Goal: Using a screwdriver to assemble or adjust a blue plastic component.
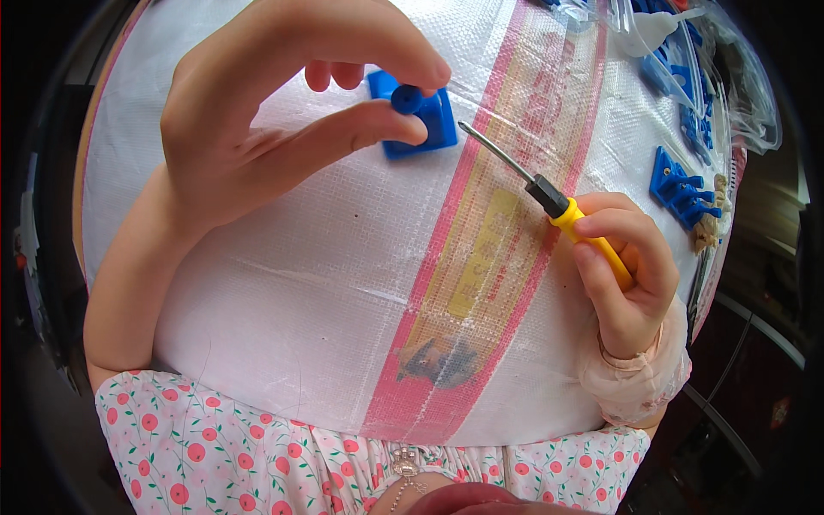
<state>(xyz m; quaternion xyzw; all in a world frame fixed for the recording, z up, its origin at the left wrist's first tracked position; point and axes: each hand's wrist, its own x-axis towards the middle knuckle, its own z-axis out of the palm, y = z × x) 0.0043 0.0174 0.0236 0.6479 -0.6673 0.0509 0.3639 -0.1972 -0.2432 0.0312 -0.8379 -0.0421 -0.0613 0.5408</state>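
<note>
Between the thumb and forefinger of my left hand (219, 112) is a blue plastic part (438, 129). Its round, hollow-ended peg faces up from the pinch, and a squarish plate shows behind the fingertips. Fingers partly cover the piece, so I cannot tell its full shape. My right hand (639, 279) grips a screwdriver (562, 210) by its yellow handle. The thin metal shaft slants up and left. Its tip points toward the blue part, a little to the right of it and apart from it in the picture.
A white woven plastic sheet (292, 318) with a printed pink and yellow stripe covers the table. At the right edge lies another blue part with pegs (682, 189), beside a small beige object (708, 232). Clear plastic bags (755, 94) and more blue pieces (695, 124) crowd the far right.
</note>
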